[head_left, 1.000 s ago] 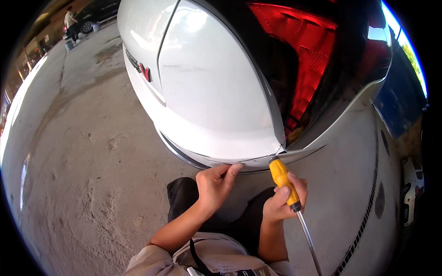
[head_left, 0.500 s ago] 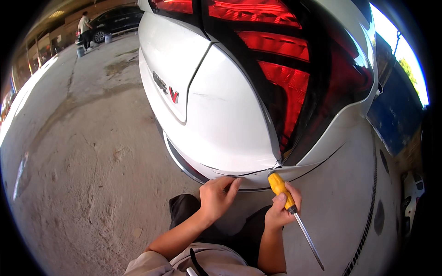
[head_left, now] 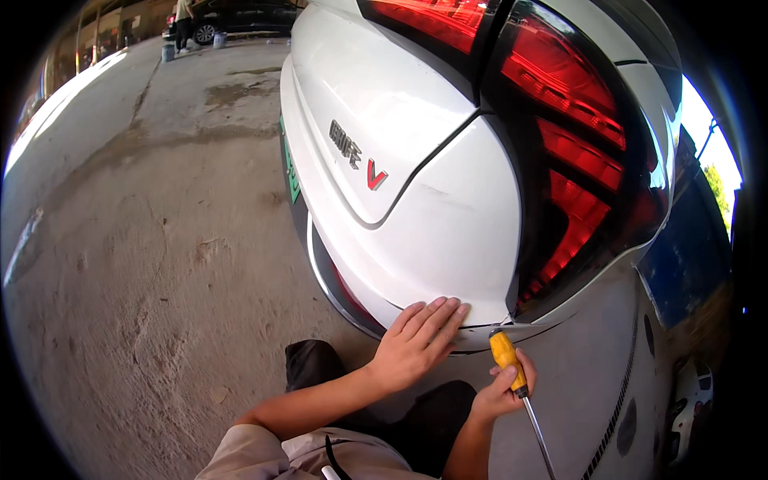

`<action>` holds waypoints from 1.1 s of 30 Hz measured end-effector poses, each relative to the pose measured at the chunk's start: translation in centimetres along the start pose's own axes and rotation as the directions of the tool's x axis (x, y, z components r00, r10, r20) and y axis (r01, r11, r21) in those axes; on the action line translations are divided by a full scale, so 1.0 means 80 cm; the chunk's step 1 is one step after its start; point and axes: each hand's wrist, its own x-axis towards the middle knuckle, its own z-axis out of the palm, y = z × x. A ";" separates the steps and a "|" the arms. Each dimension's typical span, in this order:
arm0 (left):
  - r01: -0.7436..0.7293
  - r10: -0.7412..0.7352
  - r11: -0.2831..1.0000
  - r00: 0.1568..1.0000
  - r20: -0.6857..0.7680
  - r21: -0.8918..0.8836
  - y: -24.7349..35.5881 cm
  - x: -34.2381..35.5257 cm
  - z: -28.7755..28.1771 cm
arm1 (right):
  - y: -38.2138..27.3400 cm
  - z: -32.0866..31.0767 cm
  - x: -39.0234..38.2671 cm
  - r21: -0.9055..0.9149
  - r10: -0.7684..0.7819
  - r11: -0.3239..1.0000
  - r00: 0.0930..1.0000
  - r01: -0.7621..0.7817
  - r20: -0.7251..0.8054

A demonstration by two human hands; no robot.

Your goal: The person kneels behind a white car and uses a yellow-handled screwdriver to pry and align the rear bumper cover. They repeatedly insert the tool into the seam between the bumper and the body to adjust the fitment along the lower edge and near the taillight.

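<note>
My left hand (head_left: 420,340) lies open and flat on the lower rear corner of a white car's bumper (head_left: 456,248), fingers stretched out over the panel edge. My right hand (head_left: 506,386) is closed around a yellow-handled screwdriver (head_left: 506,356). Its handle end points up at the bumper seam, below the tail light, and its metal shaft runs down toward me. Just above the handle end a dark gap (head_left: 488,325) shows along the seam. The red tail light (head_left: 572,232) rises above. A faint dark scuff (head_left: 438,191) marks the white panel.
Concrete floor (head_left: 160,280) spreads to the left. A person (head_left: 183,24) stands by a dark car (head_left: 240,18) and buckets (head_left: 168,53) at the far left. A blue panel (head_left: 688,248) is at the right, with a white car part (head_left: 690,408) below it. A slotted drain strip (head_left: 616,420) crosses the floor.
My left hand has gone from curled fingers at the bumper's lower edge to lying flat on the panel. The screwdriver stays in my right hand near the seam. The view has shifted.
</note>
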 end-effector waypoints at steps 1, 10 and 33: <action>-0.018 0.018 1.000 1.000 -0.016 0.026 -0.003 -0.004 0.001 | 0.001 0.002 -0.001 0.000 -0.007 1.000 1.000 0.007 0.000; -0.041 0.042 0.996 0.999 -0.005 0.079 -0.013 -0.030 0.020 | 0.002 -0.002 0.002 -0.023 0.014 1.000 0.999 -0.015 -0.038; -0.042 0.060 0.995 0.980 -0.191 0.093 -0.076 -0.031 0.035 | 0.047 -0.205 -0.149 -0.649 0.964 0.207 0.040 -0.733 0.262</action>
